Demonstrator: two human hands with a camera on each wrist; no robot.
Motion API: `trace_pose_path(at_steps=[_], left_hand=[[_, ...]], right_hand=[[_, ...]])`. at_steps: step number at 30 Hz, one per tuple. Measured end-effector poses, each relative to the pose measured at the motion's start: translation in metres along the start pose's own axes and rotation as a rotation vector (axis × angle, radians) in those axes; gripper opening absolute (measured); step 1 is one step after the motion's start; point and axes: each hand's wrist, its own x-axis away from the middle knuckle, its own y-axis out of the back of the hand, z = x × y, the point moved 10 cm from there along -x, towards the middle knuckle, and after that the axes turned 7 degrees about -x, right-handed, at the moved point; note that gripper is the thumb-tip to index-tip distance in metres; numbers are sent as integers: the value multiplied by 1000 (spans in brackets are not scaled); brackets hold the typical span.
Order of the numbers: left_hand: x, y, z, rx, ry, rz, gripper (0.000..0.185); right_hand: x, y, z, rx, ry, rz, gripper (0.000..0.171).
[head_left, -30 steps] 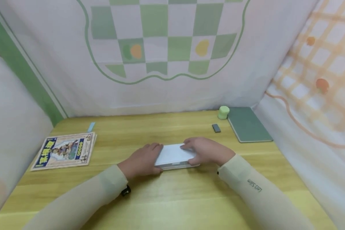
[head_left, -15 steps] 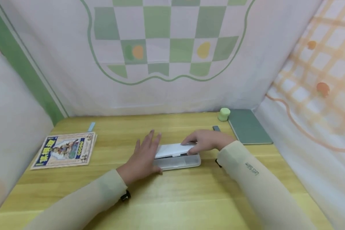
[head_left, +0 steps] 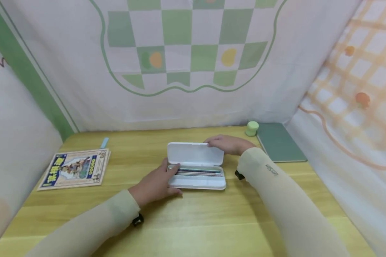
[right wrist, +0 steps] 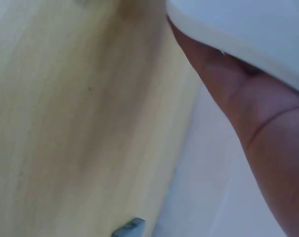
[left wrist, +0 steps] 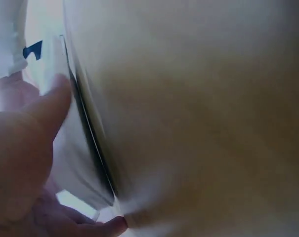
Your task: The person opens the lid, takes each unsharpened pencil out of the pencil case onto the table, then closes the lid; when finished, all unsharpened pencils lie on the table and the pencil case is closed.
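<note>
A white pencil case lies on the table with its lid raised on the far side. Several pencils lie lengthwise along the back of its tray. My left hand holds the case's left end, its thumb at the front edge and a finger over the tray. In the left wrist view that thumb lies along the case's side. My right hand grips the lid at its upper right corner. The right wrist view shows fingers behind the lid's edge.
Printed booklets lie at the left, with a light blue strip behind them. At the back right are a green notebook and a small light green jar-like object. A small grey block shows in the right wrist view.
The case's lid has swung up and back from closed, uncovering the pencils. My right hand has moved away from me with the lid. My left hand lifted its fingers, then settled back on the left end.
</note>
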Motion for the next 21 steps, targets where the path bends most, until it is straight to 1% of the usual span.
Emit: trace_pose_path(at_steps=[2, 5, 7, 10, 12, 16, 21], left_hand=[[1, -4, -1, -3, -16, 54, 97], [1, -5, -3, -36, -24, 97, 89], [1, -5, -4, -58, -26, 128, 87], [1, -3, -5, -49, -10, 156, 88], [2, -1, -5, -41, 8, 158, 93], [5, 2, -2, 34, 54, 121, 97], [7, 1, 5, 152, 105, 55, 103]], right_hand=[[-4, 2, -2, 15, 15, -23, 54], [-9, 4, -6, 19, 23, -47, 50], [-12, 4, -5, 13, 35, -56, 48], [-15, 4, -2, 0, 65, -69, 45], [-17, 3, -1, -21, 76, -80, 44], [-21, 2, -1, -33, 77, -127, 41], [-24, 5, -1, 12, 60, -224, 40]])
